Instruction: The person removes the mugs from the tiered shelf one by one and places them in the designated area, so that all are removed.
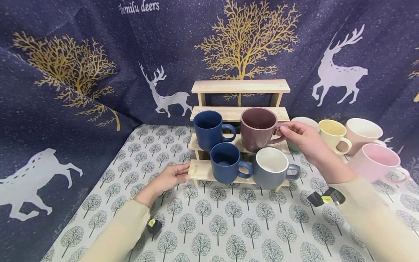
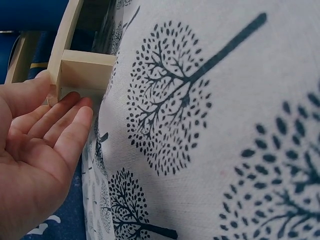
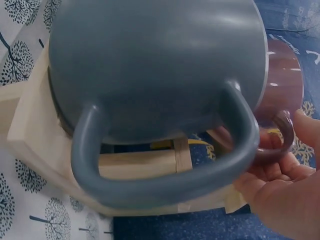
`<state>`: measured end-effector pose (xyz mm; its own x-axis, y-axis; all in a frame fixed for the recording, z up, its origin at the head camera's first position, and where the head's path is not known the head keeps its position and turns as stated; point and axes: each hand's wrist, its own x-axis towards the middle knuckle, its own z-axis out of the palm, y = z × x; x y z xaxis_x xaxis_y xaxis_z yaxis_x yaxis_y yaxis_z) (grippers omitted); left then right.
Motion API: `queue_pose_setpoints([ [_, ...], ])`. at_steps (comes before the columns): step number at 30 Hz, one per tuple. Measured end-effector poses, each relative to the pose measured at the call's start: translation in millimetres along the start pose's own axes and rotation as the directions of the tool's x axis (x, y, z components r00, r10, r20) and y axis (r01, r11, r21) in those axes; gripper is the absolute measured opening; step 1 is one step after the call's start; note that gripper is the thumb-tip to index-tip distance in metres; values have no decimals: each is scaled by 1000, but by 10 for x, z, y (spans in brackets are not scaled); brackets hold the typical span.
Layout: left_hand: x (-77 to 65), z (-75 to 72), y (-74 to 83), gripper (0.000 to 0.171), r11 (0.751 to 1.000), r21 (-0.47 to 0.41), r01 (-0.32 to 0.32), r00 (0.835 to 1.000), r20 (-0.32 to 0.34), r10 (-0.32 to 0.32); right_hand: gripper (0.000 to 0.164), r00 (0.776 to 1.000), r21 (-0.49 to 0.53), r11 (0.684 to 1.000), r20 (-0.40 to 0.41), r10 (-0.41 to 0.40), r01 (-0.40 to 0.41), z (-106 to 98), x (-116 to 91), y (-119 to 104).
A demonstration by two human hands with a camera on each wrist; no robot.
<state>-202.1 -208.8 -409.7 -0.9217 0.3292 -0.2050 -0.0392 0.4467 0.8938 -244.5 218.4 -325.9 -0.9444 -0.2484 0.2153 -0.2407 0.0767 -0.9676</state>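
Observation:
My right hand (image 1: pixel 306 140) pinches the handle of a mauve mug (image 1: pixel 256 129), which is at the right of the second-lowest tier of a wooden stepped shelf (image 1: pixel 240 86). My left hand (image 1: pixel 168 179) grips the left end of the lowest tier; in the left wrist view the thumb lies against the board's end (image 2: pixel 53 92) and the fingers reach beneath. Left of the mauve mug stands a navy mug (image 1: pixel 207 131). On the lowest tier are another blue mug (image 1: pixel 225 163) and a grey mug (image 1: pixel 270 169) with a white inside. The grey mug (image 3: pixel 160 70) partly hides the mauve one in the right wrist view.
Right of the shelf stand a yellow mug (image 1: pixel 331 135), a cream-pink mug (image 1: pixel 363 131), a pink mug (image 1: pixel 376 162) and a pale green mug (image 1: pixel 292 146) partly behind my right hand. A tree-print cloth (image 1: pixel 209 225) covers the table. A dark blue deer-print curtain (image 1: pixel 176 47) hangs behind.

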Motion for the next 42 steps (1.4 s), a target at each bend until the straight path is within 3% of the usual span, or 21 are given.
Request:
queue_pose_setpoints([
  [6, 9, -4, 3, 65, 1000, 6, -3, 1000, 3, 3, 26, 1000, -17, 1000, -13, -13, 13, 44, 14, 3],
  [20, 15, 3, -6, 65, 1000, -5, -22, 1000, 14, 22, 30, 997, 122, 992, -69, -17, 26, 92, 8, 13],
  [42, 9, 6, -8, 65, 1000, -13, -18, 1000, 9, 18, 28, 996, 157, 987, -86, -32, 46, 144, 46, -6],
])
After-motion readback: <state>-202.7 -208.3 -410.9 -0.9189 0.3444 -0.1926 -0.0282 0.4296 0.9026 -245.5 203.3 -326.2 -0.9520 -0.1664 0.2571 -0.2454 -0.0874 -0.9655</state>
